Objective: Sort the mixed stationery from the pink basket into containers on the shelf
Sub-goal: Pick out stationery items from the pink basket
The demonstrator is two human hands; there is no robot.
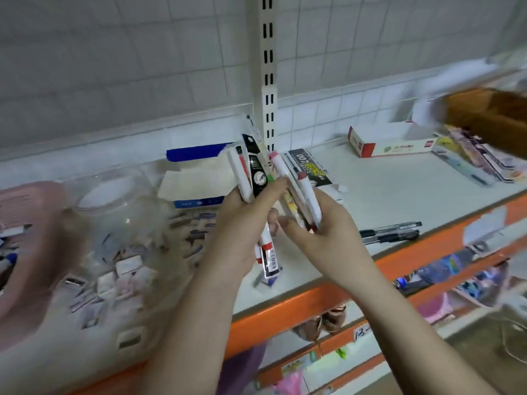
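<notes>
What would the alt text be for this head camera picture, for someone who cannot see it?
Two bare hands hold bundles of pens over a white shelf with an orange edge: the left hand grips white and black packaged pens, the right hand white red-capped markers. A pink basket and clear tub of small erasers sit left; loose black pens lie right.

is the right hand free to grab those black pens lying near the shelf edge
Probably not yet. The black pens lie uncovered just beside the right hand, an open path, but that hand grips a bundle of markers and would have to put them down first.
</notes>
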